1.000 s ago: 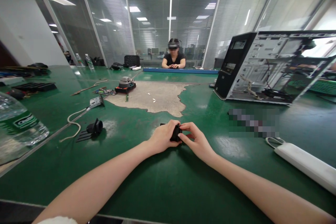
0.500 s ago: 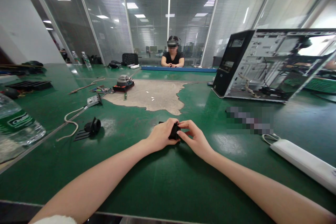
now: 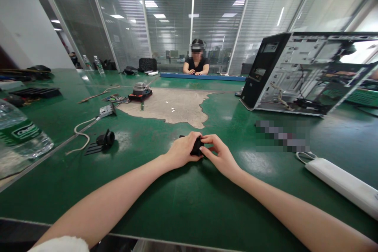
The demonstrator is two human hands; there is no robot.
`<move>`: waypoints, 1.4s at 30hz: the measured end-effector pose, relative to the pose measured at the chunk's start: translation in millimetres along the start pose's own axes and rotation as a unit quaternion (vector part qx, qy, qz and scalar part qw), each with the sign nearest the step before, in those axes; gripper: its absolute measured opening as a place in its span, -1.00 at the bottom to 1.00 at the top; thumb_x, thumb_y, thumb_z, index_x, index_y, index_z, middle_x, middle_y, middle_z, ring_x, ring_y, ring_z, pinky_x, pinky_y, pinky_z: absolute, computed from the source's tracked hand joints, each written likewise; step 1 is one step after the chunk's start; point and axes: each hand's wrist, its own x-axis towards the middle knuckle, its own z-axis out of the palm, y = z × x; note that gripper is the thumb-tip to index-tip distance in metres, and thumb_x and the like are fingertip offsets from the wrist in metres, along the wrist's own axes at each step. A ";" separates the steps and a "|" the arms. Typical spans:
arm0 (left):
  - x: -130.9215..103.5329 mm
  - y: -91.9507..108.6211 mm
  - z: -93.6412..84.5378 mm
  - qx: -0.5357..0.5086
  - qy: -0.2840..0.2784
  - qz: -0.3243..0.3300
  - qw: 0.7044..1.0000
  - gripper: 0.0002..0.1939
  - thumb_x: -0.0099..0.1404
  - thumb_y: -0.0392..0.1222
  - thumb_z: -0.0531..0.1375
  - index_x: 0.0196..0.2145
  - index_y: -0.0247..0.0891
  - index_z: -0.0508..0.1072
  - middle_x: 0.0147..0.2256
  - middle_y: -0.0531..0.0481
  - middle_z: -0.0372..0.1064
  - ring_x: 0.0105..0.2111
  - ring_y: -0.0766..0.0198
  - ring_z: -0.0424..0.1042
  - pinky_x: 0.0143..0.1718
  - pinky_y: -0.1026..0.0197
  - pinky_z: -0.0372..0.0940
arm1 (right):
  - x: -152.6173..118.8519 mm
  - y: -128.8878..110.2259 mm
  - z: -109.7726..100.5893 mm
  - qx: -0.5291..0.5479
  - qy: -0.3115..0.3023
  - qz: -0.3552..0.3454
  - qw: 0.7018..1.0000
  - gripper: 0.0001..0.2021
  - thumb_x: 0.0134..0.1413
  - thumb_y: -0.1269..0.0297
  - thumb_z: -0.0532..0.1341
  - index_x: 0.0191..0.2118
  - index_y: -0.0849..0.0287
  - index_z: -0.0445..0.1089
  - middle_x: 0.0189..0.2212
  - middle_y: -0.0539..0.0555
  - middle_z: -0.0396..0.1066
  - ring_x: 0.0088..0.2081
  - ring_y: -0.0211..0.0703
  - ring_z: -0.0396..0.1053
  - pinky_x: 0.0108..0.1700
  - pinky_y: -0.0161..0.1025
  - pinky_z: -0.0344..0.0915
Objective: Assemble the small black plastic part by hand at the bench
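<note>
While fingers on black part, white-lettered bottle label

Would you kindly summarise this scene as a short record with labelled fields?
Left hand: wrapped around a small boxy black part
Right hand: thumb and finger at the part's right side
Left of hands: clear plastic bottle with green label
Right of hands: open computer case with black front; long white bar
Surface: green tabletop
</note>
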 end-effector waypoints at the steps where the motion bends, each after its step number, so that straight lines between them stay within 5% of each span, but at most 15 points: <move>1: 0.0 -0.2 0.3 0.004 0.000 0.000 1.000 -0.43 0.01 -0.14 0.20 -0.07 -0.20 0.02 -0.12 -0.05 0.20 -0.25 0.14 0.33 -0.28 0.16 0.23 | 0.5 0.3 0.3 0.003 0.000 0.009 1.000 -0.86 -0.02 0.34 0.11 -0.26 0.14 0.24 -0.24 0.07 0.23 -0.16 -0.17 0.28 -0.27 -0.27 0.33; 8: -0.6 -0.4 0.8 0.015 0.001 -0.002 1.000 -0.42 0.00 -0.16 0.21 -0.07 -0.21 0.02 -0.14 -0.05 0.21 -0.26 0.14 0.33 -0.29 0.17 0.23 | 1.2 2.7 1.4 0.054 -0.039 0.071 0.995 -0.78 -0.01 0.32 0.10 -0.18 0.13 0.15 -0.26 0.06 0.28 -0.23 -0.21 0.33 -0.29 -0.25 0.35; 14: -0.9 -0.4 -0.1 0.003 0.001 0.002 1.000 -0.41 -0.01 -0.17 0.21 -0.06 -0.20 0.02 -0.12 -0.05 0.20 -0.23 0.13 0.33 -0.28 0.16 0.23 | -0.8 1.3 0.5 0.004 -0.003 -0.001 1.000 -0.87 -0.03 0.35 0.13 -0.28 0.14 0.23 -0.23 0.06 0.23 -0.16 -0.17 0.28 -0.24 -0.26 0.33; 23: -0.4 -1.1 0.6 0.007 0.000 -0.004 1.000 -0.42 0.00 -0.16 0.21 -0.07 -0.19 0.03 -0.13 -0.06 0.21 -0.25 0.13 0.34 -0.29 0.16 0.23 | 1.8 5.5 1.9 0.046 -0.031 0.066 0.996 -0.78 -0.02 0.33 0.11 -0.19 0.13 0.14 -0.24 0.07 0.26 -0.22 -0.20 0.31 -0.28 -0.24 0.36; 30: -0.6 -0.3 1.3 -0.006 0.002 -0.004 1.000 -0.43 0.00 -0.17 0.20 -0.06 -0.18 0.03 -0.13 -0.05 0.20 -0.24 0.14 0.33 -0.27 0.15 0.23 | -0.7 -0.5 -0.5 -0.011 -0.001 -0.018 1.000 -0.92 -0.02 0.34 0.11 -0.33 0.13 0.25 -0.21 0.08 0.21 -0.14 -0.15 0.25 -0.26 -0.25 0.34; 38: -0.4 -0.1 1.5 0.005 0.001 -0.005 1.000 -0.43 0.00 -0.16 0.21 -0.06 -0.19 0.03 -0.13 -0.05 0.21 -0.24 0.14 0.34 -0.29 0.16 0.22 | 1.0 5.8 2.0 0.040 -0.027 0.062 0.997 -0.78 0.00 0.33 0.10 -0.18 0.13 0.14 -0.24 0.07 0.25 -0.21 -0.20 0.31 -0.27 -0.24 0.36; 42: -0.7 0.3 1.0 0.001 -0.001 -0.005 1.000 -0.42 -0.02 -0.19 0.21 -0.07 -0.18 0.04 -0.13 -0.05 0.21 -0.25 0.14 0.34 -0.28 0.16 0.22 | -0.5 2.6 0.8 0.023 -0.023 0.026 0.999 -0.81 -0.03 0.35 0.12 -0.23 0.12 0.17 -0.24 0.06 0.24 -0.21 -0.19 0.30 -0.26 -0.24 0.34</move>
